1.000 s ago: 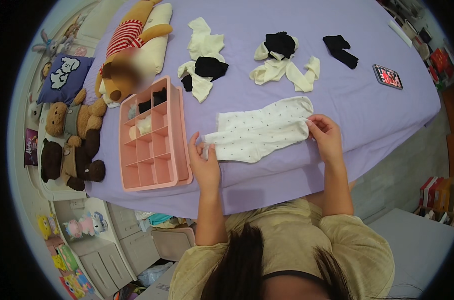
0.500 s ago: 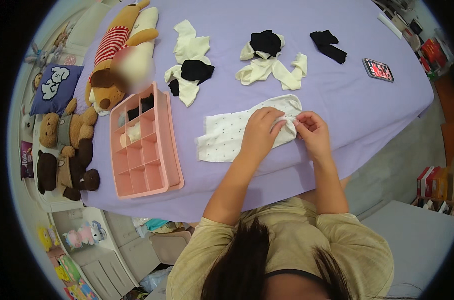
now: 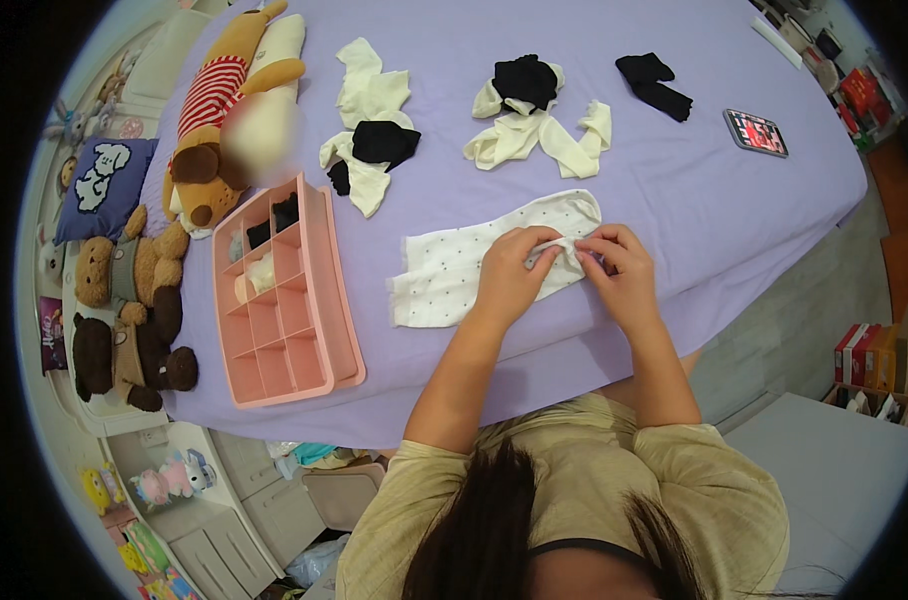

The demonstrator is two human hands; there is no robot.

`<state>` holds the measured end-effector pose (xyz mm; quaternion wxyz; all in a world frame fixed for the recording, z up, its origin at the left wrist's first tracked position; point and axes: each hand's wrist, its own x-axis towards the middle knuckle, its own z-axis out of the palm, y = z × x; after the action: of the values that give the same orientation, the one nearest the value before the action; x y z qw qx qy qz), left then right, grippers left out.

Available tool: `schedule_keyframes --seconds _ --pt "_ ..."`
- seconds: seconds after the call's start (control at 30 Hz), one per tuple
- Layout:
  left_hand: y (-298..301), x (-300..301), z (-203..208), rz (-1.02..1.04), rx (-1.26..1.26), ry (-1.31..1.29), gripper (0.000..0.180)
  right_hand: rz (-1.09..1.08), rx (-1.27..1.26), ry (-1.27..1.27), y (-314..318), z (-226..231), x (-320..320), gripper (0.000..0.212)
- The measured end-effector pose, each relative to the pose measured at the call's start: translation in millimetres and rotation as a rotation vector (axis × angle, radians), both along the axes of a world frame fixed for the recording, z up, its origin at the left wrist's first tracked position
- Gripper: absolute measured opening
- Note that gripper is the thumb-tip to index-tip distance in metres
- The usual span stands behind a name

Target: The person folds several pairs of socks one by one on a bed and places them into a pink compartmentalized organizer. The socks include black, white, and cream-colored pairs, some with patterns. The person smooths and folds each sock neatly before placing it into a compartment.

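Note:
A pair of white socks with small dark dots point(image 3: 444, 270) lies flat on the bed, cuffs to the left and toes to the right. My left hand point(image 3: 515, 272) rests over the middle of them, its thumb and fingers pinching a gathered fold near the toe end. From the right, my right hand point(image 3: 617, 268) pinches the same gathered fabric, its fingertips close to the left ones. The exact fold between the fingertips is partly hidden. Left of the socks stands a pink divided storage box point(image 3: 349, 340) holding rolled black, grey and cream pieces in its far compartments.
On the lilac bedsheet point(image 3: 694, 215) lie cream and black socks point(image 3: 372, 150), another such heap point(image 3: 534, 135), black socks point(image 3: 656, 88) and a phone point(image 3: 756, 133). Plush toys point(image 3: 134, 270) and a purple cushion point(image 3: 104, 190) line the left side. The bed's near edge runs before me.
Both hands have shifted slightly left along the sock, still pinching the fold. My right fingers have drawn closer to the left ones. The whole view has moved a little.

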<state>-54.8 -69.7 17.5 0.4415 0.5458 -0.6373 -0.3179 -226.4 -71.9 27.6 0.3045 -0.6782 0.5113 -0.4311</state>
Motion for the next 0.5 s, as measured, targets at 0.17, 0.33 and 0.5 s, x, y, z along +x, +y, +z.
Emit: schedule_keyframes --seconds 0.17,0.33,0.5 --pt "-1.7 -1.7 -5.4 -0.026 -0.077 0.060 0.021 0.018 -0.133 0.086 -3.3 -8.5 3.5 0.014" --pt "-0.9 -1.6 -1.0 -0.030 0.040 0.077 0.026 -0.049 -0.195 0.115 -5.0 -5.4 5.6 0.014" --pt "-0.8 -1.8 -1.8 -0.014 -0.027 -0.025 0.027 -0.180 -0.440 0.212 -11.6 2.0 2.8 0.017"
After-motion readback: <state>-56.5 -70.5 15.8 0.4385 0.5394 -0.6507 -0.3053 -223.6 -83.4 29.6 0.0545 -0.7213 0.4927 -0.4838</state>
